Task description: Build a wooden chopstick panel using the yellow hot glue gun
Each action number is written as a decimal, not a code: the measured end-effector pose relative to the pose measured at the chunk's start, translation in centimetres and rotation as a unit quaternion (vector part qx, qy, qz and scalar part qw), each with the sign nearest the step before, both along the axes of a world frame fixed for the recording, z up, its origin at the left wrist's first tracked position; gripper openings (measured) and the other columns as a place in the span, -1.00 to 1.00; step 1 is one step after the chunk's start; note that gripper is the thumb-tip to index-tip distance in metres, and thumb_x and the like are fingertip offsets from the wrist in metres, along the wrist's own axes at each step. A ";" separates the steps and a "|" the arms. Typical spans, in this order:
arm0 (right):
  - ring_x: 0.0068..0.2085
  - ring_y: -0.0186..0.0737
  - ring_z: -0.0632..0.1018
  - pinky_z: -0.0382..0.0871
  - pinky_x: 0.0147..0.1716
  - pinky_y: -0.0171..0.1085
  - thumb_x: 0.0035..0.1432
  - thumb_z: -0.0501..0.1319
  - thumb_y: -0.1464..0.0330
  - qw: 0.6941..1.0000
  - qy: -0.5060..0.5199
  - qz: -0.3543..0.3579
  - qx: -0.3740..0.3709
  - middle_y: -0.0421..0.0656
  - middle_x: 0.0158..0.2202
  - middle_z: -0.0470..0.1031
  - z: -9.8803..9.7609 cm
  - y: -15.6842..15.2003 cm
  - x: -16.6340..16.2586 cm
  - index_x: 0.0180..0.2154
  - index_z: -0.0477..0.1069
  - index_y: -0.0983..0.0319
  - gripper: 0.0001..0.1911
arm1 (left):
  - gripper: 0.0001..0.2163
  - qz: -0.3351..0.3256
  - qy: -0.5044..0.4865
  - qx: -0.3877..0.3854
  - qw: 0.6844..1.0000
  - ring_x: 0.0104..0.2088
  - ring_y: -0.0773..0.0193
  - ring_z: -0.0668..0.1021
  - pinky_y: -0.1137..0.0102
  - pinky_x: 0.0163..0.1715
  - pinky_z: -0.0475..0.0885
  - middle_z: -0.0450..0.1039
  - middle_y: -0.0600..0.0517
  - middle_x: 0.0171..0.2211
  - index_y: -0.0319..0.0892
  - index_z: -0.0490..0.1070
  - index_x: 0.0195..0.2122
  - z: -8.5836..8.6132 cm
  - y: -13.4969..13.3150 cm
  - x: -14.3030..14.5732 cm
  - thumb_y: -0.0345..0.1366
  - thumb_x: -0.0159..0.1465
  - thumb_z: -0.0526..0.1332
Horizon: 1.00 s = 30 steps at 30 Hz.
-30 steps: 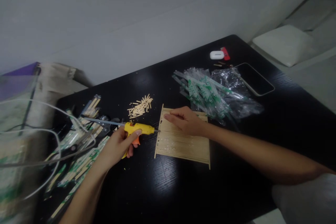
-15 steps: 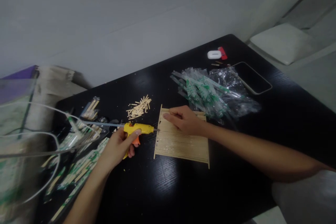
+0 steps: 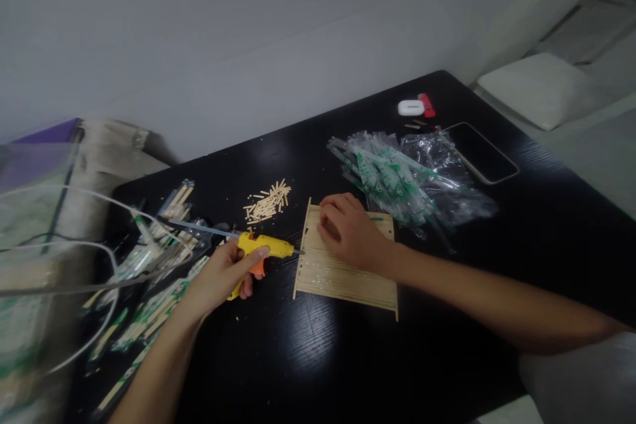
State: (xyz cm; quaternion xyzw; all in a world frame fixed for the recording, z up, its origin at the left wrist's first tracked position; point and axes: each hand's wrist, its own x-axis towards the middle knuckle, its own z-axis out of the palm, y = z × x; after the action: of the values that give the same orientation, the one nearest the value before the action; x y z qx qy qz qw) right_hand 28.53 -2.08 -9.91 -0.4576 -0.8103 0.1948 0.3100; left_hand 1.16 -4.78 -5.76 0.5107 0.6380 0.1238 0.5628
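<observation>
My left hand (image 3: 226,275) is wrapped round the handle of a yellow glue gun (image 3: 265,245) with an orange trigger. A clear glue stick (image 3: 201,228) sticks out of its back. The nozzle tip is at the left edge of a flat panel of thin wooden sticks (image 3: 348,281), laid side by side between two crossbars. Over the panel's upper part is my right hand (image 3: 352,228), its fingers curled towards the thumb. Whatever these fingertips may hold is too small or hidden to make out.
Short cut stick pieces (image 3: 268,202) are heaped behind the glue gun. Green-printed plastic wrappers (image 3: 387,172) lie beyond the panel, near a phone (image 3: 481,152) and a white case (image 3: 411,108). Wrapped sticks (image 3: 154,311) and a white cable (image 3: 112,271) are at left on the black table (image 3: 298,371).
My right hand has shifted slightly and turned, with its fingers more arched above the panel. The glue gun stays at the panel's left edge. The whole view has shifted a little.
</observation>
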 end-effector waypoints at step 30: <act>-0.09 -0.08 0.40 0.30 -0.04 -0.08 0.32 0.15 0.43 0.991 0.014 0.127 -0.029 0.00 -0.12 0.45 0.2 -0.7 -0.1 -0.26 0.38 0.25 -0.93 | -0.59 0.031 0.007 0.032 0.999 -0.75 0.34 0.45 0.51 -0.71 0.28 0.41 0.09 -0.75 -0.15 0.39 -0.43 -0.1 -0.2 0.5 0.11 0.31 0.23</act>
State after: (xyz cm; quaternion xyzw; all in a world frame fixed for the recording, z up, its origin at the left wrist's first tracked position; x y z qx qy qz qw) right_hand 28.38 -2.80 -9.68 -0.3571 -0.8512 0.2622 0.2813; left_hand 1.62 -5.00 -5.90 0.5090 0.6534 0.1579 0.5376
